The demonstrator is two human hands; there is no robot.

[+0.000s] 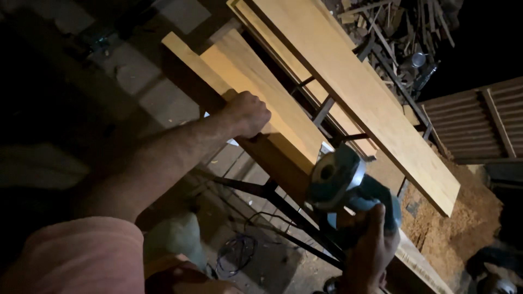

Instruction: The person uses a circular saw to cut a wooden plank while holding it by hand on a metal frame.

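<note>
While the near plank (261, 103) sits on the metal stand (283, 201), long axis running upper-left to lower-right, L hand (248, 113) has a closed grip on its near edge. R hand (370, 245) grips 1 blue grinder (348, 185), disc at plank's lower-right end, so R is nearer. 2 more planks (354, 87) behind; sawdust (457, 228) on floor.
</note>
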